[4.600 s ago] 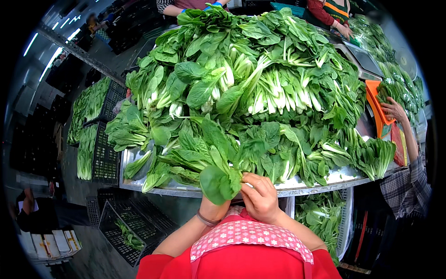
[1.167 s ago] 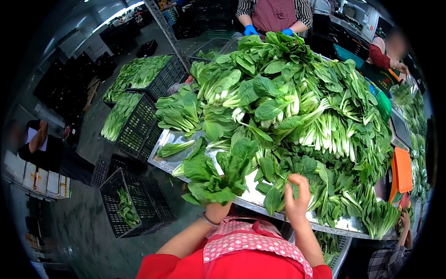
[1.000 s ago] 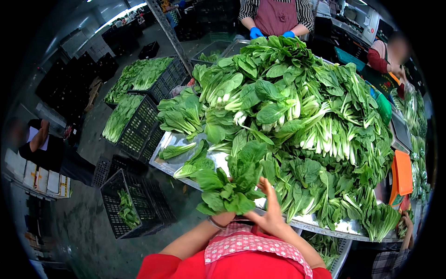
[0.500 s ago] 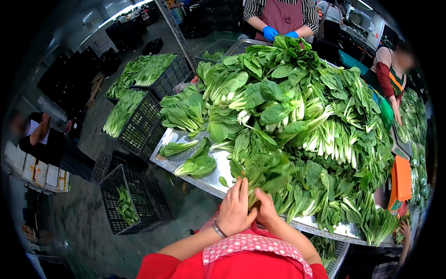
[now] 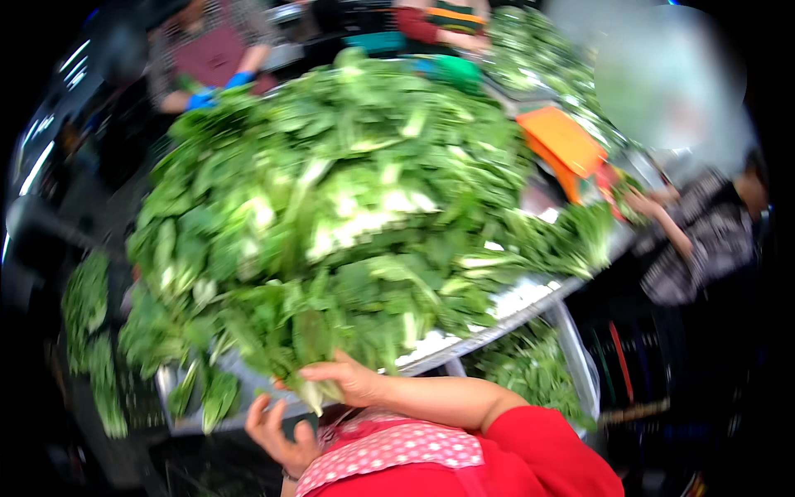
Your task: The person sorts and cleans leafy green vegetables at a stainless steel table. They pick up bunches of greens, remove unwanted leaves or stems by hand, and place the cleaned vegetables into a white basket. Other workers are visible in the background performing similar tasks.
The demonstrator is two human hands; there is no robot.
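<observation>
My right hand (image 5: 346, 378) is closed round the stem end of a bunch of leafy greens (image 5: 313, 335) at the table's near edge, its leaves pointing away from me. Just left of and below the stems, my left hand (image 5: 283, 435) has its fingers apart and holds nothing. Beyond both hands rises a big heap of leafy greens with pale stems (image 5: 356, 166), blurred by motion. Two loose heads of greens (image 5: 219, 398) lie on the metal table (image 5: 451, 352) at the left.
An orange scale-like device (image 5: 563, 142) stands at the right. Below the table edge sits a pale crate (image 5: 575, 352) of greens. Co-workers are across the table, one wearing blue gloves (image 5: 201, 100), and at the right, a person in a checked top (image 5: 704, 240).
The view has swung right, blurring everything. My left hand has come off the bunch and opened; my right hand still holds it.
</observation>
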